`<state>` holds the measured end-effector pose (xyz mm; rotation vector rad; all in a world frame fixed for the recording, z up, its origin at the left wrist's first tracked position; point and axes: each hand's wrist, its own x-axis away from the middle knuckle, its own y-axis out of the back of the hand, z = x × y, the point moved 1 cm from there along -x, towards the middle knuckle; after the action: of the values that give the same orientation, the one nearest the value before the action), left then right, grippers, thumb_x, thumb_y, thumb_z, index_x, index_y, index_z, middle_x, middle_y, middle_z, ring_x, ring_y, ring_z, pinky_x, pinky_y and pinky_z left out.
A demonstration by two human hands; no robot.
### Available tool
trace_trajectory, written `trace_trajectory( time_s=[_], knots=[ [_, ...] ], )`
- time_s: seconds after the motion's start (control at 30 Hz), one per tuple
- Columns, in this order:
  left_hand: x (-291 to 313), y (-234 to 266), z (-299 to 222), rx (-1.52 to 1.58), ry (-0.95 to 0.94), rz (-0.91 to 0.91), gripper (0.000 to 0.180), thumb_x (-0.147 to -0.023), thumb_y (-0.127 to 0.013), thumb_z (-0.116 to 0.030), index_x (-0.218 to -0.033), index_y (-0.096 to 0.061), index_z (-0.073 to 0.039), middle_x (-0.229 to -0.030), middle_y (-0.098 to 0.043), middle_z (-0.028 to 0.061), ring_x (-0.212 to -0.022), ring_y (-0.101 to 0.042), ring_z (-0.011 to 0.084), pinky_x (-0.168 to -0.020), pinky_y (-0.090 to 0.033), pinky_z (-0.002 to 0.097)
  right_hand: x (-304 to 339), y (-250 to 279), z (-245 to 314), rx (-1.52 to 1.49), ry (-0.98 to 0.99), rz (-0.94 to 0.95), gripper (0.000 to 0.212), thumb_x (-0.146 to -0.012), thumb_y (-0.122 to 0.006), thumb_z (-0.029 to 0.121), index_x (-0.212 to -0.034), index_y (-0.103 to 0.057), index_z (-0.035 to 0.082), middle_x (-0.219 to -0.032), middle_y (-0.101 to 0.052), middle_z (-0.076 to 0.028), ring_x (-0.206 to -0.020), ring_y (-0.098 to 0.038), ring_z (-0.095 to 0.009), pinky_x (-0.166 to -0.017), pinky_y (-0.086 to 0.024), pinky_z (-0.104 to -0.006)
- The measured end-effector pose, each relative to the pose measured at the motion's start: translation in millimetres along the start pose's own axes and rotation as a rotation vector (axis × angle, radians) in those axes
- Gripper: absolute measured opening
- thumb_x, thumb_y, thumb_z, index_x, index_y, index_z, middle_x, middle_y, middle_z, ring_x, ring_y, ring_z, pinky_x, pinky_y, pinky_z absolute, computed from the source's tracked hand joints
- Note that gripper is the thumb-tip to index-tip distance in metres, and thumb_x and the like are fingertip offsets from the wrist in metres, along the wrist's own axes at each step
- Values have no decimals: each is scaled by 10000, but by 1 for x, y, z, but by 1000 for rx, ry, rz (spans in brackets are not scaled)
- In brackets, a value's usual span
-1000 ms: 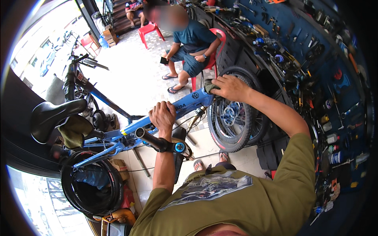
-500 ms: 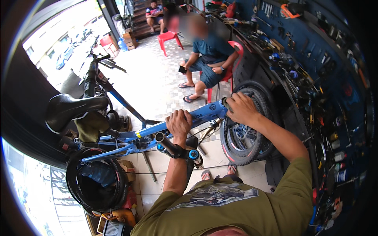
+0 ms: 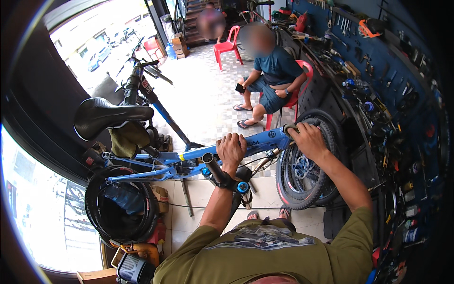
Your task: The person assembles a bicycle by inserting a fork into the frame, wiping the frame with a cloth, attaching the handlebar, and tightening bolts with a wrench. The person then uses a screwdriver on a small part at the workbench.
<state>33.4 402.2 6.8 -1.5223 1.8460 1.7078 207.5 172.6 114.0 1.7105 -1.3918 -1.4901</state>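
A blue bicycle frame [image 3: 265,141] stretches across the middle, its head-tube end to the right. My left hand [image 3: 231,149] is wrapped over the frame's tube, knuckles up. At the head-tube end my right hand [image 3: 308,140] is closed around a dark greenish bit of what looks like cloth [image 3: 289,128], pressed to the frame; its fingertips are partly hidden. A suspension fork [image 3: 216,171] with a bare black steerer tube and blue knobs lies by my left forearm, below the frame. A black saddle [image 3: 111,116] sits at the left, with an olive rag [image 3: 128,140] hanging beneath it.
Wheels with tyres [image 3: 302,175] lean at the right beside a workbench [image 3: 352,97] crowded with tools. More tyres [image 3: 97,208] stand lower left. A seated person [image 3: 274,71] on a red chair [image 3: 305,71] is beyond the frame; another bicycle [image 3: 142,80] stands behind the saddle.
The whole view has shifted, so things sit further right and slightly lower. My right hand has turned a little at the head-tube end; my left hand keeps its place on the tube.
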Motion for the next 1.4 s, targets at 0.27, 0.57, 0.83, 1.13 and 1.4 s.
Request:
trace_trajectory(
  time_s=[0.27,0.57,0.83,1.13,1.4],
  knots=[
    [0,1,-1,-3,19,-5,234,-931,-610,-261,-760,-631,-103,-761,-652,102,-732,-655,324,-742,-469,473,-4,-9,2,198,80,54,151,-878,-621,158,-984,-702,86,-958,-652,-96,-934,-653,-251,-743,-532,-355],
    [1,4,-1,0,-1,-47,224,-917,-624,-244,-743,-613,-103,-735,-641,101,-696,-652,321,-708,-471,466,-9,-13,24,233,-38,161,140,-891,-618,166,-967,-672,62,-920,-668,-113,-843,-692,-253,-718,-550,-363],
    [3,2,2,1,15,-27,236,-922,-616,-259,-745,-614,-103,-736,-642,104,-701,-652,330,-723,-470,472,-24,16,29,-106,-281,311,295,-827,-696,212,-1040,-685,9,-1002,-724,-186,-909,-736,-355,-816,-581,-460],
    [0,1,-4,2,26,-35,249,-930,-606,-265,-741,-629,-105,-746,-647,106,-720,-653,332,-744,-468,479,-9,-6,-22,-1030,-443,339,586,-792,-738,203,-1286,-646,-99,-1172,-733,-255,-1096,-712,-302,-1002,-512,-365],
    [1,1,-3,-10,25,-26,246,-931,-601,-258,-745,-633,-100,-748,-644,106,-726,-651,330,-742,-467,481,2,-29,-29,-1210,-508,386,606,-815,-697,160,-1352,-606,-106,-1316,-683,-248,-1188,-670,-260,-1062,-474,-333]
  ],
)
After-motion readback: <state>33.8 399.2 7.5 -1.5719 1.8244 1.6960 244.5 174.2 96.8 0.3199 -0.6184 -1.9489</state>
